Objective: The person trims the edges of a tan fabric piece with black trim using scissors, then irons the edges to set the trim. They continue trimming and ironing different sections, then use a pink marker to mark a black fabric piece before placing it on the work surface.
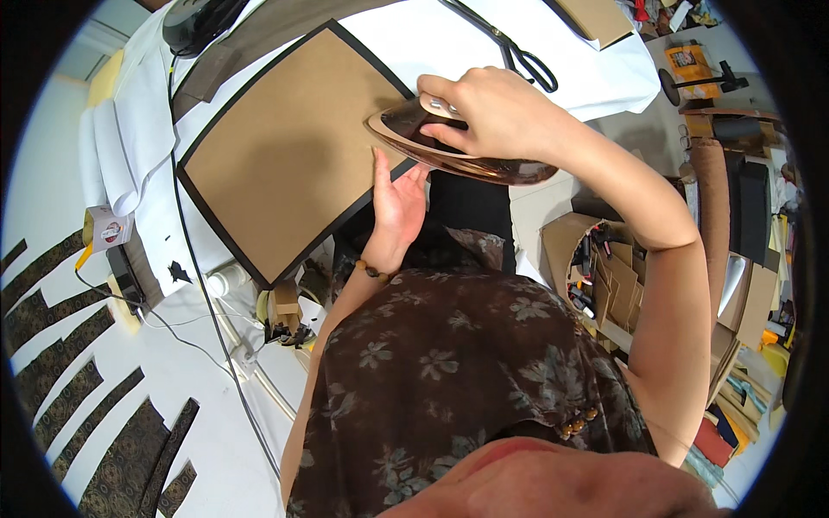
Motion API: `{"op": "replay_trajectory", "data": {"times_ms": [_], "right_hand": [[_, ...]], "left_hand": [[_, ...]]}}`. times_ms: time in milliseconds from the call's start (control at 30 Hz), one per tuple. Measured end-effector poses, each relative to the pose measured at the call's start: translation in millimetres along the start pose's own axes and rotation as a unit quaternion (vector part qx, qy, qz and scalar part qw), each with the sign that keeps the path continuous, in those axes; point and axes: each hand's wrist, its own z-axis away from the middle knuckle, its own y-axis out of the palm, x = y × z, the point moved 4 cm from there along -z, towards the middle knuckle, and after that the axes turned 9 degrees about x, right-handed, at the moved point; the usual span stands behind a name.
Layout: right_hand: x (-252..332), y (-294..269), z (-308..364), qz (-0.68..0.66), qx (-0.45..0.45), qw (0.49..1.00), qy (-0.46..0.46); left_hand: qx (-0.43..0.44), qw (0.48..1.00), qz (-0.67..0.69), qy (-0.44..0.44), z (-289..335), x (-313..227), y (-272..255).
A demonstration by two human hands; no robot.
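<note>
My right hand (496,116) is wrapped round the handle of a glossy brown clothes iron (518,173). The iron is tilted over the near right edge of a tan board (259,155) with a black border. Whether it touches the board I cannot tell. Just below the iron, my left hand (401,207) is turned palm up with fingers stretched out and thumb apart. It is beside the board's near edge, with the fingertips close to the iron. The board lies on a white-covered table (596,78), its near corner jutting past the table edge.
Black scissors (509,52) lie beyond the iron. At the far left is a black rounded device (199,26); a black cord (177,129) runs down beside the board. Patterned dark strips (129,449) lie at lower left. A cardboard box (604,276) of scraps stands at right.
</note>
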Motion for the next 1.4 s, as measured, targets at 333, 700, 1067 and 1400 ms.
{"op": "replay_trajectory", "data": {"times_ms": [333,700,1067,1400], "right_hand": [[-118.5,1.7,33.4,-0.619,-0.051,0.776,0.113],[-104.0,84.3,27.1,-0.81,-0.023,0.577,0.102],[-59.1,38.7,31.7,-0.643,-0.042,0.75,0.148],[-54.6,-12.7,43.1,-0.265,-0.102,0.958,0.034]], "left_hand": [[-0.007,0.991,-0.131,0.007,13.8,1.9,-13.9],[-0.023,0.98,-0.19,0.052,19.5,-0.4,-6.3],[-0.019,0.984,-0.177,0.022,19.5,13.6,-15.5],[-0.011,0.988,-0.148,-0.033,14.2,7.3,-17.1]]}}
